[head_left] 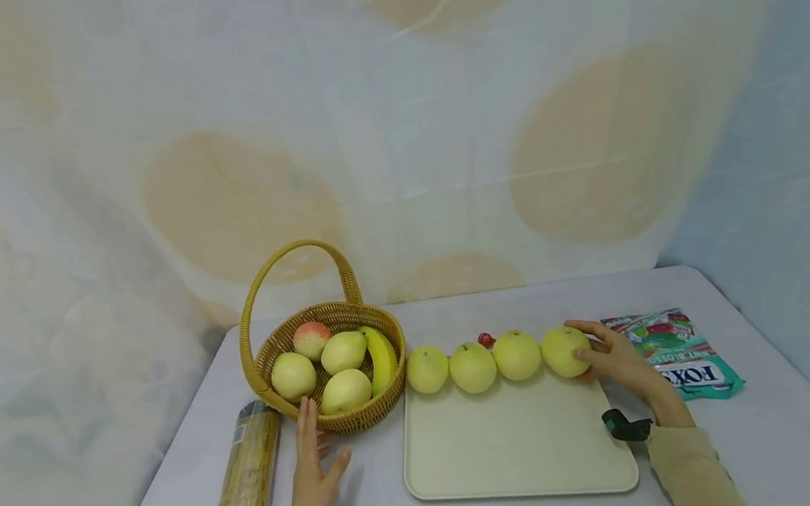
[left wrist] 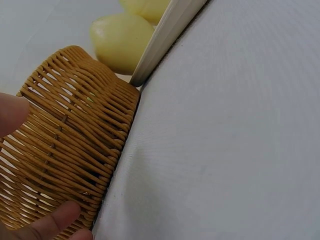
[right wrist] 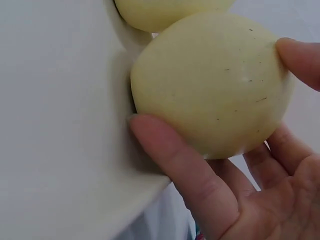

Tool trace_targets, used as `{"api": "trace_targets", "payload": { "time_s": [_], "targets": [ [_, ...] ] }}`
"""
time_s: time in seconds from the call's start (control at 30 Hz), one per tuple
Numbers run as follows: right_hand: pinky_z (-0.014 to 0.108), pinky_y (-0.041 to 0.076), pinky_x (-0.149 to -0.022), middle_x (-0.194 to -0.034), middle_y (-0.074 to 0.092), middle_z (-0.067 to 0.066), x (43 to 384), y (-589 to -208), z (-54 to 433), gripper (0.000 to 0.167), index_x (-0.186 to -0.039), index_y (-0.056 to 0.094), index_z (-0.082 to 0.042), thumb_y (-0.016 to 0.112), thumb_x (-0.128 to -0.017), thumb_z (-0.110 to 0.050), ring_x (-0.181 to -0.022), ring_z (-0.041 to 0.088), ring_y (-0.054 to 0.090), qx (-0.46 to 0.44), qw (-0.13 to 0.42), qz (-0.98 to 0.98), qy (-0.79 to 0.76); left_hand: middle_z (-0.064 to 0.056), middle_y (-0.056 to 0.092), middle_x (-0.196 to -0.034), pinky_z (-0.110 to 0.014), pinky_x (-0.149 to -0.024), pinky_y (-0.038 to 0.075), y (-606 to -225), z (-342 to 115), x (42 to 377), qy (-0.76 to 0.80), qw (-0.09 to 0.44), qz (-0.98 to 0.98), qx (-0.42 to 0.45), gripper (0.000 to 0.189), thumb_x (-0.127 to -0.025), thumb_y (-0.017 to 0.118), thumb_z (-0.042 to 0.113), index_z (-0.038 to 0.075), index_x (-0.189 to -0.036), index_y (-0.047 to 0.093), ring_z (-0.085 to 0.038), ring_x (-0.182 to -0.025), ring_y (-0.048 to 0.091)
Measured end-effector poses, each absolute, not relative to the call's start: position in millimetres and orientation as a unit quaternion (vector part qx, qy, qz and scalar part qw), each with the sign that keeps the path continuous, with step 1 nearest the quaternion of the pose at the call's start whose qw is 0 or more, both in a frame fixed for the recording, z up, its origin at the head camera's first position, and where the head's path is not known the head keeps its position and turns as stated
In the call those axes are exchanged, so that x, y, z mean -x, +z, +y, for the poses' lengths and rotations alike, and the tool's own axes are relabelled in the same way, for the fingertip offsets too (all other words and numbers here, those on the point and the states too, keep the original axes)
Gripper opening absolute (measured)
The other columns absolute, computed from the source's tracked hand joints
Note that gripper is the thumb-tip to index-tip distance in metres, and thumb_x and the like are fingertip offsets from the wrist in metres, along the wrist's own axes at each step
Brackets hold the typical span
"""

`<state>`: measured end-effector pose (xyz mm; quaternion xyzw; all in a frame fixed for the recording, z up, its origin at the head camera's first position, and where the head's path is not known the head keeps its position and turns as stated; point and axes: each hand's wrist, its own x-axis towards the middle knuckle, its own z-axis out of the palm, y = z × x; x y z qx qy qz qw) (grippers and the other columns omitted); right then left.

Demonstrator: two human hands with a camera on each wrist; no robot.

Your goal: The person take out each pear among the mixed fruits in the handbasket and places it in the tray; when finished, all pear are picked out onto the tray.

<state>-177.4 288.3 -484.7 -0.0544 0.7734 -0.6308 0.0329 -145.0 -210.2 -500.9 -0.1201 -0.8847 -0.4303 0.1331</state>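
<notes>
My right hand (head_left: 613, 359) grips the rightmost of several round yellow-green pears (head_left: 564, 351), with the thumb on its near side and fingers around the far side. In the right wrist view that pear (right wrist: 210, 85) sits against the rim of the cream tray (head_left: 516, 452). The other pears (head_left: 473, 367) form a row along the tray's far edge. My left hand (head_left: 309, 462) is at the front of a wicker basket (head_left: 351, 422), its fingers extended against the woven side (left wrist: 75, 130). Inside the basket are a peach (head_left: 312, 340), a banana (head_left: 381, 358) and several pale green fruits (head_left: 344, 351).
Left of the basket lies a long wrapped yellowish roll (head_left: 247, 480). A teal FOX'S candy bag (head_left: 689, 357) lies flat beyond my right wrist. Behind the row of pears is a small red wrapped item (head_left: 486, 340). A patterned cloth hangs at the table's back.
</notes>
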Motion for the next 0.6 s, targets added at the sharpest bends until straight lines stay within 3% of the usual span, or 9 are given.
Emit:
{"api": "trace_targets", "payload": {
  "time_s": [0.13, 0.23, 0.33, 0.47, 0.6],
  "targets": [
    [0.042, 0.059, -0.075, -0.156, 0.017, 0.029, 178, -481, 291, 0.066, -0.15, 0.024, 0.003, 0.056, -0.099, -0.023, -0.102, -0.015, 0.049, 0.063, 0.039, 0.784, -0.617, -0.022, 0.005, -0.161, -0.051, -0.086, 0.048, -505, -210, 147, -0.432, 0.145, -0.882, 0.122, 0.091, -0.09, 0.066, 0.008, 0.016, -0.158, 0.006, -0.042, -0.118, 0.053],
    [0.039, 0.059, -0.072, -0.151, 0.031, 0.027, 177, -470, 292, 0.063, -0.151, 0.025, 0.001, 0.053, -0.1, -0.025, -0.099, -0.016, 0.049, 0.061, 0.004, 0.812, -0.581, -0.023, 0.007, -0.161, -0.051, -0.086, 0.048, -506, -210, 147, -0.438, 0.152, -0.878, 0.123, 0.091, -0.089, 0.066, 0.007, 0.015, -0.158, 0.008, -0.042, -0.116, 0.053],
    [0.032, 0.055, -0.066, -0.138, 0.052, 0.003, 173, -453, 290, 0.058, -0.149, 0.031, -0.003, 0.052, -0.101, -0.027, -0.096, -0.016, 0.051, 0.05, -0.064, 0.837, -0.541, -0.023, 0.007, -0.161, -0.051, -0.086, 0.048, -506, -209, 147, -0.443, 0.153, -0.874, 0.126, 0.091, -0.088, 0.066, 0.006, 0.013, -0.157, 0.009, -0.042, -0.116, 0.053],
    [0.024, 0.053, -0.066, -0.121, 0.054, -0.027, 169, -434, 282, 0.047, -0.145, 0.04, -0.01, 0.052, -0.101, -0.021, -0.098, -0.013, 0.055, 0.072, -0.13, 0.823, -0.548, -0.022, 0.007, -0.161, -0.051, -0.086, 0.048, -506, -209, 147, -0.44, 0.154, -0.875, 0.131, 0.089, -0.087, 0.067, 0.005, 0.009, -0.157, 0.01, -0.042, -0.118, 0.052],
    [0.019, 0.054, -0.074, -0.121, 0.062, -0.019, 172, -425, 270, 0.04, -0.141, 0.046, -0.01, 0.048, -0.101, -0.008, -0.105, -0.005, 0.061, 0.142, -0.148, 0.759, -0.618, -0.022, 0.007, -0.161, -0.051, -0.087, 0.049, -506, -209, 148, -0.435, 0.156, -0.877, 0.13, 0.089, -0.087, 0.067, 0.004, 0.006, -0.156, 0.011, -0.041, -0.118, 0.053]
  ]
}}
